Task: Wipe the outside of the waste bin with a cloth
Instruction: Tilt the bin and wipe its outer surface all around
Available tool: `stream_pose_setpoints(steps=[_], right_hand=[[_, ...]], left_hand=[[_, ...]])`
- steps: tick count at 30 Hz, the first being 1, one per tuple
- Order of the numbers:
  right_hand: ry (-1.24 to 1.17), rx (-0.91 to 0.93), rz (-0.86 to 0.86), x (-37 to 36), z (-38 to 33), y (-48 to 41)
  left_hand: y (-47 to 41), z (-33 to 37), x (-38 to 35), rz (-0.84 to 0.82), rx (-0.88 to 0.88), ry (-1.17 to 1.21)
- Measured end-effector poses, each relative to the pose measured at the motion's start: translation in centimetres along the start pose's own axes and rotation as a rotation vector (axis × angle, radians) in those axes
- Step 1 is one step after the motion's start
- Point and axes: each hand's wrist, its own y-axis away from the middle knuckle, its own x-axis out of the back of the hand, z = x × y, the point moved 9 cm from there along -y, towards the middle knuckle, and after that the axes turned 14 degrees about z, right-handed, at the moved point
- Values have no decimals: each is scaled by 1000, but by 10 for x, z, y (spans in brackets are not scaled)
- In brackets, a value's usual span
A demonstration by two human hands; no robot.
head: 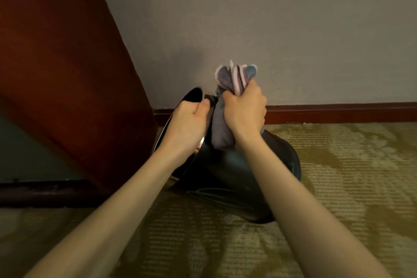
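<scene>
- The right hand [244,108] is closed in a tight fist around a bunched cloth [222,128], fingers wrapped fully round it and the thumb side facing left.
- The cloth is grey with pink edging; a tuft of folds sticks up out of the top of the fist, and a longer grey part hangs below it, lying against the bin [243,176].
- The left hand [187,124] grips the rim of the bin, fingers curled over the edge and thumb pressing near the top of the rim, just beside the cloth.
- The two hands sit close together, the cloth between them; whether they touch each other cannot be told.
- The bin is black and glossy, tipped over so its open mouth faces left and far, with its bottom end pointing near and right.
- A shiny metal band runs along the rim under the left hand.
- The bin rests on a patterned olive carpet [338,187], near the wall [293,29] and its dark red skirting board [338,111].
- A reddish-brown wooden panel [56,63] stands to the left, close beside the bin's mouth.
- Both forearms are bare and reach in from the near edge.
</scene>
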Motion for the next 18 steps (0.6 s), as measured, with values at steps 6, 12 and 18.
stream_pose_setpoints(steps=[6, 12, 18], right_hand=[[106, -55, -190, -37, 20, -30], [162, 46, -195, -37, 22, -23], [103, 303, 60, 1, 9, 37]], left_hand=[[11, -5, 14, -11, -28, -60], [7, -12, 31, 78, -48, -202], [-7, -24, 40, 102, -10, -249]])
